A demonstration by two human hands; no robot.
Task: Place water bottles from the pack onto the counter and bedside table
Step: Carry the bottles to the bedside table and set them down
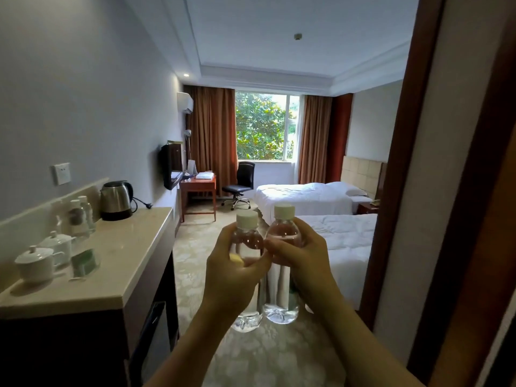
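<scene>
Left of the left hand (231, 263) lay the tabletop (122, 263); each hand gripped one upright water bottle (247, 247), the right hand (301, 261) its own, best set down singly.

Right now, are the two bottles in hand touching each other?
Touching. The head view shows the left bottle and right bottle pressed side by side along their bodies with no gap, the left hand and right hand each gripping one.

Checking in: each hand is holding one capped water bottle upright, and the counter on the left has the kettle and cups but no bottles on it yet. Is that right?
Not quite. The head view shows two bottles already standing on the counter, beside the kettle. The rest holds: the left hand and right hand each hold one capped bottle upright, and the cups sit on the counter.
</scene>
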